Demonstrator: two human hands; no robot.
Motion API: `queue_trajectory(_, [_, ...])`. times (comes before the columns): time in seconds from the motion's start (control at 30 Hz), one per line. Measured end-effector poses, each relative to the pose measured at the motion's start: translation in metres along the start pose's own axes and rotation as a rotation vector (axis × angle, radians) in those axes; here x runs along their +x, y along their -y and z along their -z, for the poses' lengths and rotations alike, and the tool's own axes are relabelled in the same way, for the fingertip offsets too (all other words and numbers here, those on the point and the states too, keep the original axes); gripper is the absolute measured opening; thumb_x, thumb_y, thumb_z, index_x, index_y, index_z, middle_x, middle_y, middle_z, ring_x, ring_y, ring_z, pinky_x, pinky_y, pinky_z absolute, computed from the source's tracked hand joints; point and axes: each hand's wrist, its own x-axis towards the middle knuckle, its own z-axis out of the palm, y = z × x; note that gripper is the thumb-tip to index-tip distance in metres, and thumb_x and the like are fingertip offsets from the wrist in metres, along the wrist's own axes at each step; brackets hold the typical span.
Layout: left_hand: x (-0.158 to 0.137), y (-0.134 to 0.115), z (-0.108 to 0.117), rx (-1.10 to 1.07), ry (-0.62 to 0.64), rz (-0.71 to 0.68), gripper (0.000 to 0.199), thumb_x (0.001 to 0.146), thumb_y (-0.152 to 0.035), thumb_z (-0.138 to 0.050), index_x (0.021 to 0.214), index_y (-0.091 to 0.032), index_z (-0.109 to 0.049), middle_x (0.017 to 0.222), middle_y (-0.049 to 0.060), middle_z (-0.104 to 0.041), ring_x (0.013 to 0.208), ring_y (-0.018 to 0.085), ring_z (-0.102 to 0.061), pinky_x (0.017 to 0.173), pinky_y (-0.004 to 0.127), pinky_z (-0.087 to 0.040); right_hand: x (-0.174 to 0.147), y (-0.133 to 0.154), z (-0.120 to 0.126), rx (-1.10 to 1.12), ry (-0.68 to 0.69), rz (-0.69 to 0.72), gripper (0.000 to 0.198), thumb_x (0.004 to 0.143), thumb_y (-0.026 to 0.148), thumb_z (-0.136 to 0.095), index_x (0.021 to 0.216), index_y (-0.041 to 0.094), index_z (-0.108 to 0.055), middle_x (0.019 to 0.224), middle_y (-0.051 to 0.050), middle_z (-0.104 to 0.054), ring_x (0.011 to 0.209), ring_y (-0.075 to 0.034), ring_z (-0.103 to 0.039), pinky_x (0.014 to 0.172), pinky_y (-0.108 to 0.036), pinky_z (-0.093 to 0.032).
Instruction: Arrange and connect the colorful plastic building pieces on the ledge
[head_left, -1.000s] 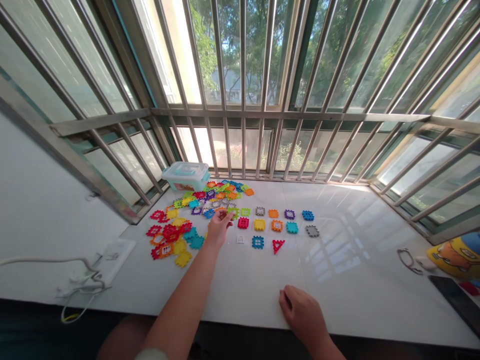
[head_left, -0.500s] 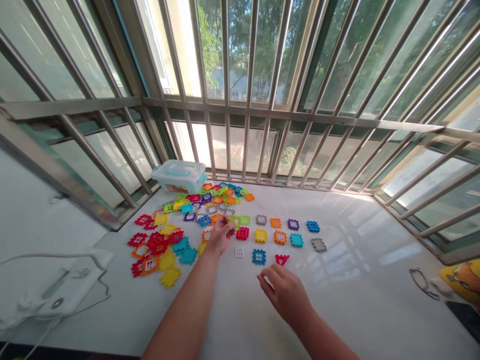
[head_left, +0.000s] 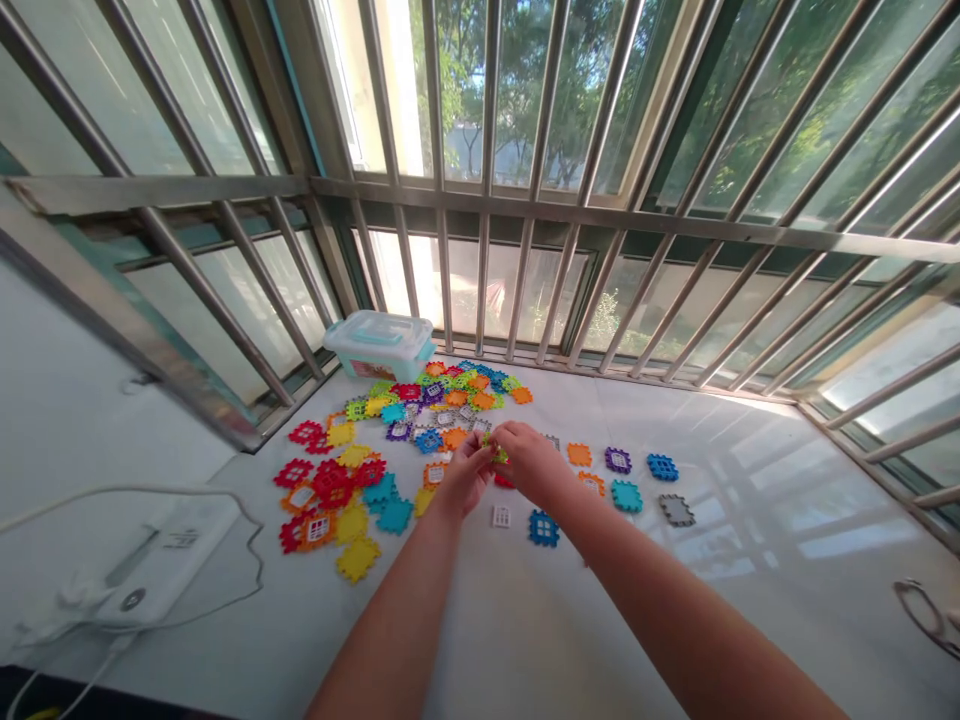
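My left hand (head_left: 468, 474) is closed, fingers pinching a lime-green notched building tile (head_left: 499, 455). Against it from the right comes my right hand (head_left: 529, 462), its fingers closed on the same tile, most of which they hide. A red tile (head_left: 504, 481) shows partly beneath the hands. Nearer to me lie a small white window tile (head_left: 501, 516) and a blue window tile (head_left: 544, 528). To the right are orange (head_left: 579, 454), purple (head_left: 618, 460), blue (head_left: 663, 467), teal (head_left: 627, 496) and grey (head_left: 678, 510) tiles. My right arm covers others.
Left of my hands spreads a loose heap of coloured tiles (head_left: 352, 525). Behind it stands a lidded plastic box (head_left: 381, 343). A white power strip with cables (head_left: 169, 560) lies far left, glasses (head_left: 926, 612) far right. Metal window bars (head_left: 540, 290) line the back.
My right hand has moved up and left from near the red triangle to meet my left hand at the green tile. The view has shifted, so the tiles appear farther right.
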Motion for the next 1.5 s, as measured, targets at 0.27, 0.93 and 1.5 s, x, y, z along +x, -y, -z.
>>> queue_trajectory(0.27, [0.004,-0.006,0.002,-0.069,-0.146,-0.160,0.033,0.088,-0.036,-0.076,0.071,-0.021,-0.051,0.063,-0.004,-0.048,0.060,0.011,-0.047,0.065,0.028,-0.047,0.042,-0.065,0.007,-0.014,0.155,-0.110,0.036,0.082,0.029,-0.093,0.111,0.022,-0.072,0.117,-0.007,-0.066,0.101,-0.022,-0.067,0.086,-0.033,-0.050])
queue_trajectory(0.93, [0.004,-0.011,0.004,-0.025,-0.184,-0.155,0.036,0.085,-0.031,-0.071,0.063,-0.022,-0.044,0.055,-0.004,-0.037,0.052,0.011,-0.035,0.055,0.028,-0.035,0.058,-0.091,-0.030,-0.176,0.456,-0.037,0.035,0.075,0.035,-0.096,0.104,0.025,-0.080,0.113,-0.005,-0.072,0.096,-0.020,-0.070,0.082,-0.025,-0.048])
queue_trajectory(1.5, [0.004,-0.011,0.005,-0.031,-0.174,-0.125,0.038,0.087,-0.035,-0.072,0.063,-0.022,-0.046,0.055,-0.004,-0.037,0.053,0.010,-0.036,0.055,0.027,-0.035,0.062,-0.083,-0.039,-0.261,0.439,-0.060,0.039,0.080,0.039,-0.092,0.113,0.024,-0.079,0.110,-0.010,-0.077,0.099,-0.026,-0.072,0.077,-0.029,-0.050])
